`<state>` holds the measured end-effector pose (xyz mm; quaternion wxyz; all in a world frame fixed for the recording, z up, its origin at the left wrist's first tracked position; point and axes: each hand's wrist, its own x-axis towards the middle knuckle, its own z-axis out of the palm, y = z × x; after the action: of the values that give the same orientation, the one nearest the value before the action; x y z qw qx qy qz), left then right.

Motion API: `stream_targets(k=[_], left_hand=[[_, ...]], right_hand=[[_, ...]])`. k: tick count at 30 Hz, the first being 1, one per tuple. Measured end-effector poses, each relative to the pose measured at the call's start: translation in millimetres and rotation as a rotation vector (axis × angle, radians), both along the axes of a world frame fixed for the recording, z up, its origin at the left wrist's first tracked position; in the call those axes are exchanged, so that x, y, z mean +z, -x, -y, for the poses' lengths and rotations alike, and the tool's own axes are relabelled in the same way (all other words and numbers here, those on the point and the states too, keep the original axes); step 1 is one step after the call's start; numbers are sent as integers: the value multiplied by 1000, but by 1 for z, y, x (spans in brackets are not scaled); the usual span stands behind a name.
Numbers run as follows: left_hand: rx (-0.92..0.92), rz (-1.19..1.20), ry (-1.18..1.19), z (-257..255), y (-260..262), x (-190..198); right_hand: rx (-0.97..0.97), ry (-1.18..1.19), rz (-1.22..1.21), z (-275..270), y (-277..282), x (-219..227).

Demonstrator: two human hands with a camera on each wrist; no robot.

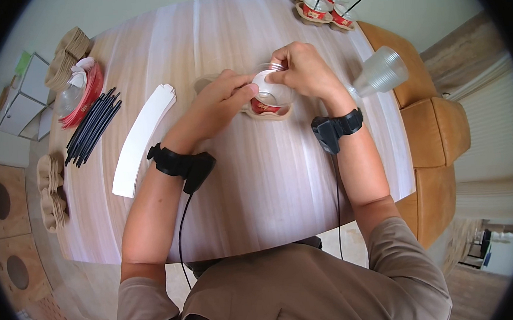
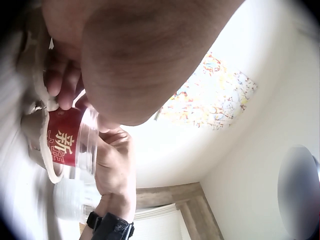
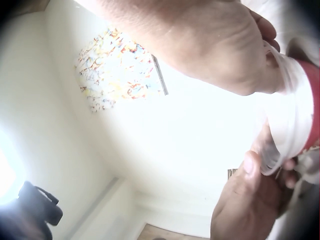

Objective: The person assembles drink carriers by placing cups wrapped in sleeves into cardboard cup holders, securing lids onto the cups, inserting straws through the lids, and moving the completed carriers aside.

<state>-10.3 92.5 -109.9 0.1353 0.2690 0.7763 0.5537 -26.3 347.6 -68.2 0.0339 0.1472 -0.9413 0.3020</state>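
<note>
A clear plastic cup with a red printed band [image 1: 264, 105] sits in a brown molded-pulp cup carrier [image 1: 274, 116] at the table's middle. In its mouth is a white round piece [image 1: 267, 79]. My left hand [image 1: 223, 95] grips the cup from the left, thumb at the rim; in the left wrist view its fingertips [image 2: 67, 85] curl by the red band [image 2: 62, 135]. From the far right, my right hand [image 1: 305, 70] bends its fingers over the rim and pinches the white piece. The right wrist view shows those fingertips partly hidden inside the clear rim [image 3: 295, 100].
At left lie black straws [image 1: 92, 127], white curved strips [image 1: 142, 141], a red stack [image 1: 92, 82] with clear plastic pieces, and pulp carriers [image 1: 69, 54]. Stacked clear cups [image 1: 383, 69] lie at right. Filled carriers with strawed cups [image 1: 317, 7] stand at the far right corner.
</note>
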Motion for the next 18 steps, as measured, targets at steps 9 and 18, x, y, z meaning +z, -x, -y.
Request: stream_targets(k=[9,18], left_hand=[[-28,29,42,0,-2,15],[-16,13,80,2,-2,11]], right_hand=[[30,-8,-22,0,-1,2],[-9,-19,75,1,-1,5]])
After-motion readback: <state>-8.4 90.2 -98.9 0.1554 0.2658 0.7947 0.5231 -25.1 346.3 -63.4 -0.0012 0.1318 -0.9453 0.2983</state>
